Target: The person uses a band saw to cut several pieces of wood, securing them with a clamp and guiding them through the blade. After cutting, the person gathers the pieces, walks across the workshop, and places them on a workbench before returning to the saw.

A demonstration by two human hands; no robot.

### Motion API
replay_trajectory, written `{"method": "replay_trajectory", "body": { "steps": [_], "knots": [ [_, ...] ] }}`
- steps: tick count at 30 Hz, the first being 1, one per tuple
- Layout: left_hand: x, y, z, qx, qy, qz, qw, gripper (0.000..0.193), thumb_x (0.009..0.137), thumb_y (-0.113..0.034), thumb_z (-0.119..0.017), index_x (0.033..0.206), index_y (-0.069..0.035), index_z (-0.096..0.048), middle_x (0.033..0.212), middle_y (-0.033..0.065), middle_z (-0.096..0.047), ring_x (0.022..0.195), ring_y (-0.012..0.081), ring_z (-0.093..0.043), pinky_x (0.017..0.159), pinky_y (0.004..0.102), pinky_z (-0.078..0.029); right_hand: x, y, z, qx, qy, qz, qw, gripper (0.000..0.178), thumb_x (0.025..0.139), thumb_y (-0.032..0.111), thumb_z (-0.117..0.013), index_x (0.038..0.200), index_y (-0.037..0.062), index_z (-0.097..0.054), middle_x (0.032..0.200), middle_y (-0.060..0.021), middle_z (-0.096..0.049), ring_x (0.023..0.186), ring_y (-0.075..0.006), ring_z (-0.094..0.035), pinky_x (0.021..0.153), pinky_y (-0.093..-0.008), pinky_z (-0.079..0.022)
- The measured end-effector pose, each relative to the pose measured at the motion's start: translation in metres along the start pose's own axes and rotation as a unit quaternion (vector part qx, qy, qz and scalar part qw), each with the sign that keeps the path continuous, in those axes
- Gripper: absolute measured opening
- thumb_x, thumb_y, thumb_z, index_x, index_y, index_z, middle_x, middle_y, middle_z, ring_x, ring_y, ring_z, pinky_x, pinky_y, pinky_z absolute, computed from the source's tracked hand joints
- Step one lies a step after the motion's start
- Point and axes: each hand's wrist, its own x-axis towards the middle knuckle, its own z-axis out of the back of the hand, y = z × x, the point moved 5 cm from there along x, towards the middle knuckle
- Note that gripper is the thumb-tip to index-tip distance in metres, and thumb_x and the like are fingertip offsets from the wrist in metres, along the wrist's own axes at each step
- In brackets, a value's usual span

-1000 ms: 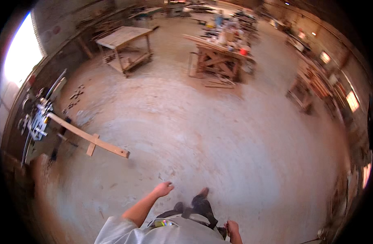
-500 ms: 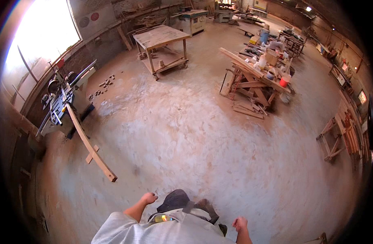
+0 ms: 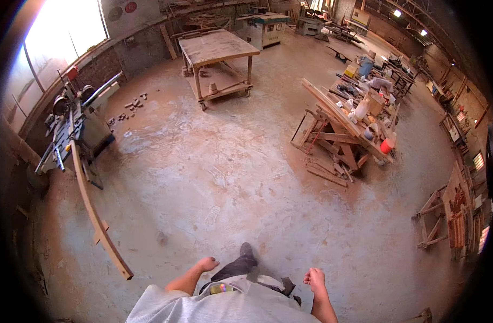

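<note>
My left hand [image 3: 207,264] hangs beside my left thigh, fingers curled in, and no object shows in it. On the other side, my right hand [image 3: 314,279] is raised a little away from my hip, its fingers loosely closed with nothing visible in them. Neither hand touches anything. Nearest to the left one is a long wooden beam [image 3: 88,202] with a short crosspiece, its far end resting on a saw-like machine [image 3: 77,126] under the window. One dark shoe [image 3: 246,249] is stepping out in front of me on the dusty floor.
A wheeled wooden table [image 3: 219,44] stands ahead. To the right is a cluttered workbench [image 3: 332,105] with boards, containers and a red cup [image 3: 387,145]; offcuts [image 3: 327,175] lie beneath it. Small wood blocks [image 3: 130,106] are scattered by the machine. A wooden rack [image 3: 434,218] stands far right.
I have stepped forward; the beam, tables and workbench sit lower or nearer in view. My left hand swung slightly inward and my right hand rose a little. One foot came forward.
</note>
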Motion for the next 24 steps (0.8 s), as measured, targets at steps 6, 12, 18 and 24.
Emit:
{"method": "replay_trajectory", "body": {
  "steps": [6, 12, 18, 24],
  "knots": [
    [0.056, -0.046, 0.126, -0.015, -0.130, -0.008, 0.991, 0.058, 0.087, -0.048, -0.055, 0.121, -0.002, -0.063, 0.120, 0.0237, -0.063, 0.114, 0.0374, -0.060, 0.098, 0.0439, -0.047, 0.035, -0.012, 0.021, 0.079, -0.064, -0.163, 0.981, 0.015, 0.093, 0.018, -0.049, 0.087, 0.0040, -0.051, 0.071, -0.0109, -0.055, 0.054, -0.0245, -0.055, 0.050, -0.0455, -0.051],
    [0.086, -0.087, 0.205, -0.078, -0.174, 0.014, 0.982, 0.061, 0.089, -0.048, -0.054, 0.128, -0.002, -0.059, 0.122, 0.0227, -0.063, 0.117, 0.0369, -0.058, 0.101, 0.0437, -0.045, 0.128, 0.068, -0.024, -0.042, 0.100, -0.148, 0.983, 0.018, 0.092, 0.021, -0.050, 0.086, 0.0040, -0.053, 0.067, -0.0117, -0.054, 0.054, -0.0254, -0.056, 0.051, -0.0451, -0.050],
    [0.120, -0.041, 0.192, -0.041, -0.053, 0.100, 0.993, 0.057, 0.088, -0.048, -0.054, 0.119, -0.003, -0.065, 0.116, 0.0241, -0.065, 0.112, 0.0363, -0.061, 0.097, 0.0435, -0.048, 0.255, 0.264, -0.182, -0.048, 0.093, -0.079, 0.991, 0.020, 0.094, 0.025, -0.053, 0.099, 0.0054, -0.053, 0.079, -0.0105, -0.057, 0.060, -0.0218, -0.057, 0.050, -0.0379, -0.050],
    [0.096, -0.047, 0.279, -0.207, -0.159, 0.181, 0.948, 0.055, 0.086, -0.041, -0.055, 0.118, 0.002, -0.065, 0.090, 0.0195, -0.071, 0.084, 0.0284, -0.070, 0.081, 0.0398, -0.054, 0.367, 0.367, -0.295, -0.139, 0.140, -0.078, 0.977, 0.023, 0.096, 0.026, -0.051, 0.101, 0.0040, -0.051, 0.082, -0.0099, -0.056, 0.061, -0.0217, -0.057, 0.052, -0.0380, -0.052]
  ]
}}
